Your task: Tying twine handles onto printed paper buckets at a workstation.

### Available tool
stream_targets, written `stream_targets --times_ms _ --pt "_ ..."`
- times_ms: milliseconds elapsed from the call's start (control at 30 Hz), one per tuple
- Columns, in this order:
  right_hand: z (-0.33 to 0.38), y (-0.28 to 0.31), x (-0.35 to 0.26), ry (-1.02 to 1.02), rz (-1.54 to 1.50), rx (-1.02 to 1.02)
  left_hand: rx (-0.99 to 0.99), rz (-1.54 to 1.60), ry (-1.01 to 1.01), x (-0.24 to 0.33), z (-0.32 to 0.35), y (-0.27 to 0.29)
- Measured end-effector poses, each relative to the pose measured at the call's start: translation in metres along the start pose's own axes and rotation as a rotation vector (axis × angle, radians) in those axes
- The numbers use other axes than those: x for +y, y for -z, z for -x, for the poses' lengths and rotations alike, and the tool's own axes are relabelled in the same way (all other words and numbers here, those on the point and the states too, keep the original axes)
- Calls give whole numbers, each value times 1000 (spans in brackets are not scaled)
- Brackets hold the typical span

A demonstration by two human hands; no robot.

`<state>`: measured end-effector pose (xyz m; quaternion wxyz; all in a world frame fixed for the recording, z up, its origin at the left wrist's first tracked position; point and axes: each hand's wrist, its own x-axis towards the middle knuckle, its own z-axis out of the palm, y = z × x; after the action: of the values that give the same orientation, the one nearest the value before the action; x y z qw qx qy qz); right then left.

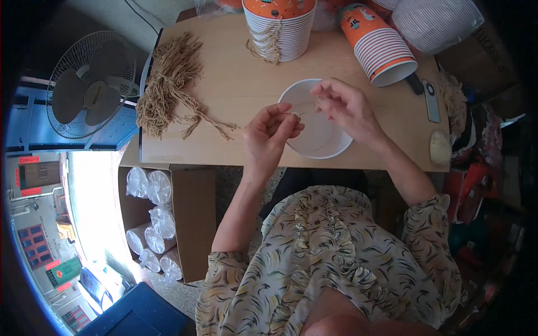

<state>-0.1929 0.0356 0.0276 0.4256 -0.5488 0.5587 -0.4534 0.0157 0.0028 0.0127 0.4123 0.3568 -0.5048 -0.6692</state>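
My left hand [268, 131] is closed in a pinch above the near left rim of a white paper tub [330, 147]. A small light bit of twine [298, 116] pokes out at its thumb and fingertips. My right hand [348, 106] hovers over the tub's right side, its fingers curled together near the tips; whatever they hold is too small to make out. The tub stands near the table's front edge with its mouth facing up. To the left lies a large loose bundle of tan twine [168, 84], its knotted strands spreading toward my left hand.
An upright stack of orange-and-white tubs [288, 42] stands at the back, twine hanging down it. Another stack [381, 50] lies tilted at the back right. A phone-like device [431, 101] and a pale rounded object [440, 147] sit rightward. A fan [92, 84] and carton [193, 224] are left.
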Motion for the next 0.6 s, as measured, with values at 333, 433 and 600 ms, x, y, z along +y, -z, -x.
stream_targets --times_ms 333,433,600 --pt "36 -33 -3 506 592 328 -71 233 224 -4 -6 1" --pt "34 -40 1 463 469 372 -69 232 212 -7 -5 -2" --pt "30 -39 5 438 443 360 -91 150 172 -6 -3 -4"
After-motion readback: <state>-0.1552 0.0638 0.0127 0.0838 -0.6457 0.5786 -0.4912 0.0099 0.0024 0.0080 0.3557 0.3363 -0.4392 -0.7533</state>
